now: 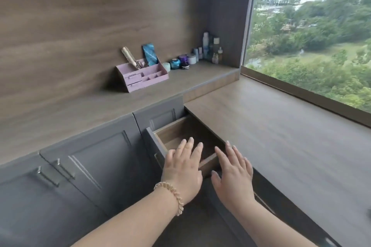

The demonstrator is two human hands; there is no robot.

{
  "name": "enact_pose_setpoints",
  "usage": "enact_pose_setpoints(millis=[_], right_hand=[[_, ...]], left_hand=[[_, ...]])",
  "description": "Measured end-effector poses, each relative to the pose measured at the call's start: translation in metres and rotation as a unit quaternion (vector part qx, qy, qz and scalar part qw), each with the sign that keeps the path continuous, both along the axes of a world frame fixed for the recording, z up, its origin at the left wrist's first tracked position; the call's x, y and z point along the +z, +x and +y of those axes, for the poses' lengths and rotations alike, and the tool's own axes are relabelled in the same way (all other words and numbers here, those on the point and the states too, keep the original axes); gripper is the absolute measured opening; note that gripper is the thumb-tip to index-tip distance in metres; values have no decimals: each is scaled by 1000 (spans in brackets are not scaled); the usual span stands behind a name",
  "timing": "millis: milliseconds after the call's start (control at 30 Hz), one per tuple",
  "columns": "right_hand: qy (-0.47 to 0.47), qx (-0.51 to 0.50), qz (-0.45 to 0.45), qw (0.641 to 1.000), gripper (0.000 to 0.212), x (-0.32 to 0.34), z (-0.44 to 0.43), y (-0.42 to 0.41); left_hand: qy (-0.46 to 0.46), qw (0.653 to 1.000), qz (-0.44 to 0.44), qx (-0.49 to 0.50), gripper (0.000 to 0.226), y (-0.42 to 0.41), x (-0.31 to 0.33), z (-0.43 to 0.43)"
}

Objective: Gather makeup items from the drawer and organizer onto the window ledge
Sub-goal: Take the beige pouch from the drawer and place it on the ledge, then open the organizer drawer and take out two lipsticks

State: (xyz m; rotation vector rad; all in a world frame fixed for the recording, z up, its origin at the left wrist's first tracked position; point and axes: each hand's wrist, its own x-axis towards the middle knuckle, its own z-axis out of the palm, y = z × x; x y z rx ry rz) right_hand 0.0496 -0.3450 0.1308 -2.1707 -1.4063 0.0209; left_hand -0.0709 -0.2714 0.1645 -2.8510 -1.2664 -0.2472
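Head view: wood counter and back panel, grey cabinets below, window on the right with the window ledge (281, 126) running under it, bare where I can see it. Drawer (180, 136) is pulled open just under my hands; the visible part looks empty, the rest is hidden by my fingers. Left hand (182, 168) and right hand (234, 172) both flat, fingers spread, holding nothing, over the drawer's front edge. Pink organizer (142, 75) sits well beyond the hands on the counter, brush (128, 56) standing in it, jars (181, 62) and bottles (210, 48) further right. I judge it's the drawer step; next I need to reach in, feel for items, or move on to the organizer.
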Motion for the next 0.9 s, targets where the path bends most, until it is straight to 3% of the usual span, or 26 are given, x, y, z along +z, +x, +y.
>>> enact_pose_setpoints(millis=[300,467,900], right_hand=[[-49,70,-89,992,78,16,120,-80],[-51,76,-105,990,71,17,181,-80],[-6,231,-127,965,65,12,424,-39]], left_hand=[[-29,995,-51,79,66,-100,19,111],[-43,991,-62,110,65,-106,15,160],[-15,972,-57,229,67,-74,12,366]])
